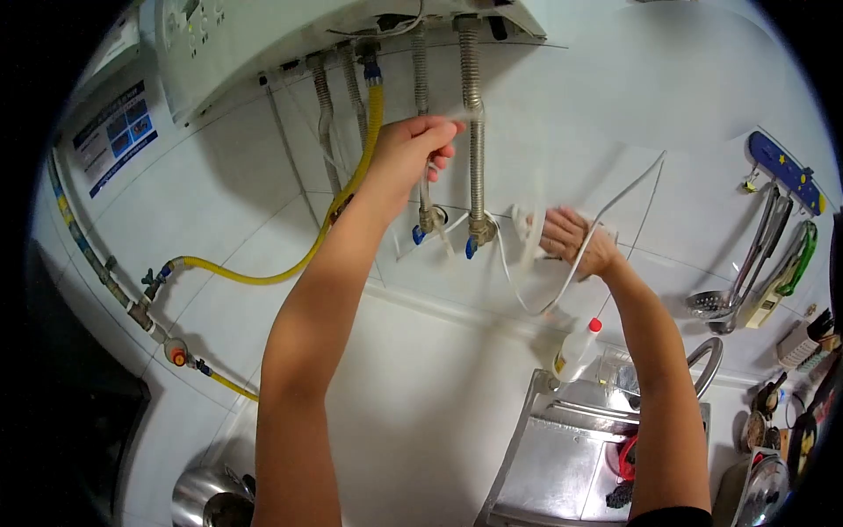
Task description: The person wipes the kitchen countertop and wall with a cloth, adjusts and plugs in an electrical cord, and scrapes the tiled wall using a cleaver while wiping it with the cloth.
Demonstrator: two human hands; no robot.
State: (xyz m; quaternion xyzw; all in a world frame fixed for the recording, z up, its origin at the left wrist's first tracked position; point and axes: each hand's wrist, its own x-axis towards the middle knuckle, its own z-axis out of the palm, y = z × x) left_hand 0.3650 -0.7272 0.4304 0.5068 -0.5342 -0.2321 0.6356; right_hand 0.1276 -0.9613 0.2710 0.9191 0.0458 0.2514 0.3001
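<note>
My left hand [417, 154] is raised in front of the pipes under a white wall unit [351, 44]. Its thumb and fingers are pinched together beside a ribbed metal hose [476, 167]; a pale strip at the fingertips is too blurred to name. My right hand [575, 241], smeared by motion, is close to the tiled wall, its fingers pointing left. White patches show at both sides of it, but I cannot make out what they are. A white cable [518, 294] loops down below and beside this hand, and a pale blurred strip [535, 220] hangs to its left.
A yellow hose [294, 272] curves behind my left arm. Two blue-handled valves [419, 234] are below the metal hoses. At lower right stand a red-capped white bottle [576, 351] and a metal sink [553, 465]. Kitchen utensils [746, 263] hang on the right wall.
</note>
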